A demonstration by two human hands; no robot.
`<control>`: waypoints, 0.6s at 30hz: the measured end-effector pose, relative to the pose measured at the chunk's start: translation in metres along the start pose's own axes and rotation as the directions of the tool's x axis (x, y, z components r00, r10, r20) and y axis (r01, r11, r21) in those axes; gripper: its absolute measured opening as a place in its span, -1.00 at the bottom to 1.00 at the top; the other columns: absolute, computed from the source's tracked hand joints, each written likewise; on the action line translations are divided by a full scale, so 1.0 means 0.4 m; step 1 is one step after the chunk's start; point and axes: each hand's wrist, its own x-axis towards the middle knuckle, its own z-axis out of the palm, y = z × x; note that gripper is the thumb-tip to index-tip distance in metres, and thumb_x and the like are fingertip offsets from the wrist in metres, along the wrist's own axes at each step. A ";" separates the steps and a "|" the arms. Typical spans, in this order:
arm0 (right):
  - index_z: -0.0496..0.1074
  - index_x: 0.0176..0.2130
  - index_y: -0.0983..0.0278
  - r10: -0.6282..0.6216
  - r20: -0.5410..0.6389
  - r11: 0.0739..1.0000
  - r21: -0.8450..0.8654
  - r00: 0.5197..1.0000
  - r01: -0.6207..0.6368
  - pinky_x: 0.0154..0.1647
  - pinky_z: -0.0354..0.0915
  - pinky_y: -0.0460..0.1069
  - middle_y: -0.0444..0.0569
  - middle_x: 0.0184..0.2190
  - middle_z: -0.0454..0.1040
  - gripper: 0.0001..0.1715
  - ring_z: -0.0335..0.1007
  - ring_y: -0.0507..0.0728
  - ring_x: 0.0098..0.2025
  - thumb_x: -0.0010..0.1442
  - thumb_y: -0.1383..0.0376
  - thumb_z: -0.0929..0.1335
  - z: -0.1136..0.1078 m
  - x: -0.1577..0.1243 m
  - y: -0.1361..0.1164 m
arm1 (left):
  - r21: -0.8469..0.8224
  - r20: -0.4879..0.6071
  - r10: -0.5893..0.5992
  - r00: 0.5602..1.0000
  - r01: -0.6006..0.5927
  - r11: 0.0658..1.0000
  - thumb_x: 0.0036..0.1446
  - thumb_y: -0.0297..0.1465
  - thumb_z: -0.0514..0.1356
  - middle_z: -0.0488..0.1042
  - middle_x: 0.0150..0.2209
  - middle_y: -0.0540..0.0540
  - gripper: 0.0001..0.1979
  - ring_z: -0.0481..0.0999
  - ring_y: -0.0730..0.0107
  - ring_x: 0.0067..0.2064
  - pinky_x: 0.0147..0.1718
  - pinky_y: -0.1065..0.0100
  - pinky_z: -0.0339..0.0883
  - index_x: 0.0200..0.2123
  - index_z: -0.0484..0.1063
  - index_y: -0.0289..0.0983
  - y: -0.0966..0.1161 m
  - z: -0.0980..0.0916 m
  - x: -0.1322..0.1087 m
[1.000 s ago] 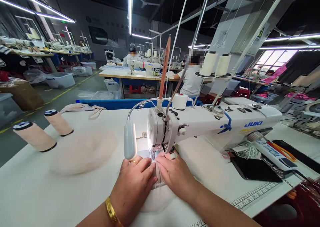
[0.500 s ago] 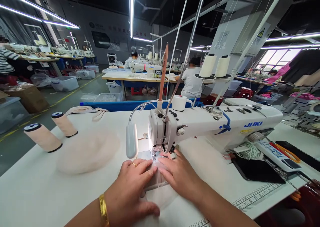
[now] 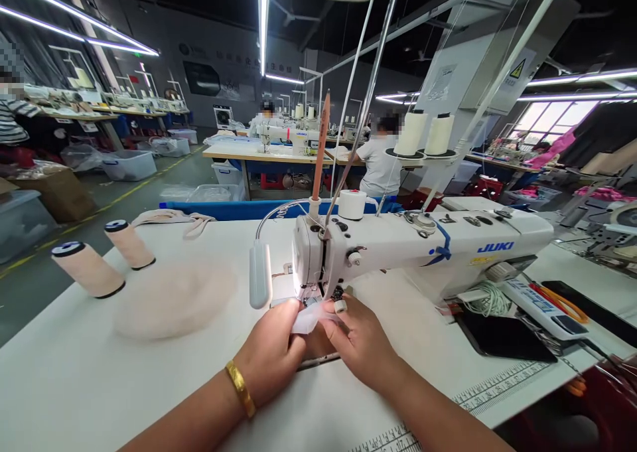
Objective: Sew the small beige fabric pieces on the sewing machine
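Note:
A piece of sheer whitish fabric point(image 3: 307, 320) is stretched between my two hands, right in front of the sewing machine's needle area. My left hand point(image 3: 273, 346), with a gold bracelet at the wrist, grips the fabric's left side, thumb on top. On the other side my right hand point(image 3: 362, 342) pinches it between thumb and fingers, close beside the presser foot. The white sewing machine point(image 3: 388, 246) has a lit lamp point(image 3: 259, 276) at its left. Its needle and foot are partly hidden by my fingers and the fabric.
Two peach thread cones point(image 3: 88, 270) and a heap of sheer beige fabric point(image 3: 174, 299) lie on the left of the table. To the right are a black phone point(image 3: 500, 338), a white thread bundle point(image 3: 488, 299) and a printed ruler point(image 3: 502, 389). Other people sit at machines behind.
My hands went from lying flat on the fabric to gripping it. The fabric's near end is now gathered up between them, close to the needle. The view has shifted slightly.

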 end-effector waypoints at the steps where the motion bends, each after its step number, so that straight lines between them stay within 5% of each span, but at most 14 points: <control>1: 0.46 -0.15 0.17 0.002 -0.041 1.000 -0.001 0.999 -0.002 -0.19 0.44 0.04 -0.05 -0.26 0.59 -0.81 0.52 0.16 -0.23 0.44 0.35 0.26 0.007 0.001 -0.004 | 0.004 0.005 -0.010 1.000 0.010 1.000 0.05 -0.50 0.02 0.38 -0.43 0.00 -0.87 0.38 0.29 -0.42 -0.45 0.33 0.28 -0.42 0.10 -0.14 -0.001 0.002 0.004; 6: 0.44 -0.15 0.19 -0.003 -0.165 1.000 -0.023 0.986 -0.001 -0.23 0.44 0.02 -0.06 -0.29 0.59 -0.84 0.55 0.16 -0.26 0.40 0.36 0.27 0.031 0.002 -0.011 | 0.003 0.010 -0.031 0.999 0.031 1.000 0.14 -0.53 0.00 0.49 -0.38 -0.06 -0.81 0.51 0.27 -0.34 -0.36 0.33 0.38 -0.40 0.35 -0.19 -0.018 0.006 0.016; 12: 0.44 -0.16 0.20 -0.045 -0.183 0.998 -0.060 0.982 0.035 -0.25 0.44 0.01 -0.06 -0.34 0.58 -0.84 0.54 0.16 -0.29 0.42 0.34 0.27 0.040 0.001 -0.003 | -0.004 -0.005 -0.033 0.999 0.033 0.999 0.27 -0.41 0.03 0.42 -0.50 -0.01 -0.69 0.46 0.34 -0.43 -0.46 0.40 0.27 -0.55 0.31 -0.20 -0.030 0.011 0.023; 18: 0.45 -0.17 0.18 -0.039 -0.062 0.998 -0.056 0.997 0.035 -0.21 0.42 0.01 -0.07 -0.30 0.60 -0.83 0.52 0.15 -0.27 0.43 0.34 0.27 0.038 -0.003 -0.009 | -0.019 0.001 -0.088 0.996 0.088 0.996 0.32 -0.32 0.04 0.41 -0.53 0.05 -0.67 0.45 0.37 -0.46 -0.47 0.42 0.24 -0.53 0.29 -0.19 -0.024 0.015 0.021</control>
